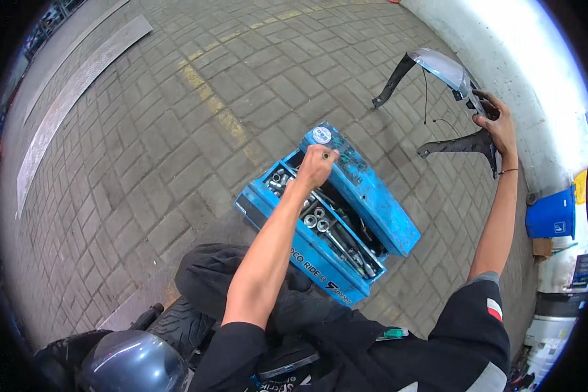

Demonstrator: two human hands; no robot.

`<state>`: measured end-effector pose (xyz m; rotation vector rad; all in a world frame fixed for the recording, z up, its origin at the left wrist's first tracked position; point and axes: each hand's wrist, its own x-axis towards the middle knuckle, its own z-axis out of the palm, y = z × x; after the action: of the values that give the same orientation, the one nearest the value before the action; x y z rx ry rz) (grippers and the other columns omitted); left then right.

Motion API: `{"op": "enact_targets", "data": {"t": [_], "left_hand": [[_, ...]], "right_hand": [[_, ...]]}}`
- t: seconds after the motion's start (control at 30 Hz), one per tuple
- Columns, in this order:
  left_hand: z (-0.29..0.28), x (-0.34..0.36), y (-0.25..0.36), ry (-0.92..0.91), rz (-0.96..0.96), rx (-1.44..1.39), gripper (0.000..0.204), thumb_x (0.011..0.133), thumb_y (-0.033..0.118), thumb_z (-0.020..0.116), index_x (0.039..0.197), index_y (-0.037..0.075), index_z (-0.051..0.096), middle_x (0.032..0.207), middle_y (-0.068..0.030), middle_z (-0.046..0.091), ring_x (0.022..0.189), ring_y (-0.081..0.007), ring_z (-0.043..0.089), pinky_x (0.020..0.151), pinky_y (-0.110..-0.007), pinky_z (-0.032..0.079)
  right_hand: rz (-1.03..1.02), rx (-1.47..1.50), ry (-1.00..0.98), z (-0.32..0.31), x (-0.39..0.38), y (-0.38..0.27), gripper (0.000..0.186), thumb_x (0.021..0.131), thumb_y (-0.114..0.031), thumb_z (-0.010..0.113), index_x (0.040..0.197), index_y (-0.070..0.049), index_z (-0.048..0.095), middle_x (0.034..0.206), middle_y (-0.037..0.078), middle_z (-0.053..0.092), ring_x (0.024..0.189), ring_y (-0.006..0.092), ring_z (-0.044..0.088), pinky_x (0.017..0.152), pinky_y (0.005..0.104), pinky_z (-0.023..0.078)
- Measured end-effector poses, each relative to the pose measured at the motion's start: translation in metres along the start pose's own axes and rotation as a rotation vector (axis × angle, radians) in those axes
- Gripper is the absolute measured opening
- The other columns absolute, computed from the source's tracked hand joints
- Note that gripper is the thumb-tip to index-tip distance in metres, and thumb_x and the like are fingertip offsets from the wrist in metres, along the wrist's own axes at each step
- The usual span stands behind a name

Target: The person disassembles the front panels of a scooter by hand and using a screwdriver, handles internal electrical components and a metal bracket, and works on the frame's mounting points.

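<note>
My left hand point(315, 166) is closed in a fist over the blue metal toolbox point(326, 277), beside the raised edge of its lid point(372, 186). Something small and round shows at its fingers, too small to name. Off to the right, my right hand point(498, 125) grips the edge of a motorcycle front fairing point(464, 145), thumb on one side and fingers on the other. That piece has dark curved arms and a shiny, pale front panel; thin wires dangle from it. Inside the toolbox lie several sockets point(317, 222) and wrenches point(336, 243).
A white wall point(496, 49) runs along the right, with a blue bin point(551, 215) and white buckets point(545, 346) by it. At lower left stand a black tyre point(179, 326) and a glossy dark rounded part point(134, 362). A metal strip point(78, 101) crosses the brick paving.
</note>
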<state>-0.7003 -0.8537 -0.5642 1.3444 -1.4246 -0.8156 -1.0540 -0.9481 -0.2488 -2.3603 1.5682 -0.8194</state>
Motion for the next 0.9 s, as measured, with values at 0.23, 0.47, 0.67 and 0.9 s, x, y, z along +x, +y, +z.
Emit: {"op": "enact_targets", "data": {"t": [0.23,0.47,0.67,0.9], "left_hand": [[0.028,-0.025,0.013,-0.102,0.265,0.028,0.043,0.097,0.034,0.062,0.079,-0.003,0.072,0.072,-0.0181,0.067,0.082,-0.0349,0.069,0.081,-0.045,0.053],[-0.069,0.024,0.112,0.227,-0.004,-0.789,0.042,0.101,0.028,0.062,0.064,0.012,0.051,0.055,0.0001,0.046,0.047,-0.0115,0.042,0.045,-0.031,0.032],[-0.187,0.005,0.128,0.214,-0.052,-0.235,0.046,0.104,0.039,0.056,0.073,0.004,0.058,0.064,-0.0036,0.057,0.058,-0.0149,0.055,0.054,-0.032,0.04],[-0.157,-0.036,-0.009,0.059,-0.433,0.92,0.071,0.1,0.062,0.051,0.121,-0.004,0.064,0.131,-0.0407,0.057,0.115,-0.0545,0.063,0.097,-0.058,0.052]], "right_hand": [[0.058,-0.054,-0.015,-0.014,-0.005,0.0,0.06,0.07,-0.02,0.075,0.128,-0.005,0.07,0.1,0.002,0.066,0.09,0.0118,0.058,0.085,0.0267,0.046],[0.017,-0.168,0.025,-0.01,-0.005,0.019,0.061,0.075,-0.026,0.077,0.13,-0.001,0.068,0.106,0.006,0.07,0.098,0.015,0.062,0.092,0.0296,0.049],[0.0,-0.071,-0.033,-0.002,-0.006,0.019,0.059,0.078,-0.025,0.079,0.133,-0.006,0.067,0.112,0.01,0.074,0.102,0.0178,0.067,0.095,0.0322,0.051],[0.142,0.086,0.025,0.009,-0.025,-0.029,0.057,0.069,-0.01,0.078,0.124,-0.002,0.069,0.094,0.008,0.07,0.081,0.0154,0.062,0.076,0.033,0.053]]}}
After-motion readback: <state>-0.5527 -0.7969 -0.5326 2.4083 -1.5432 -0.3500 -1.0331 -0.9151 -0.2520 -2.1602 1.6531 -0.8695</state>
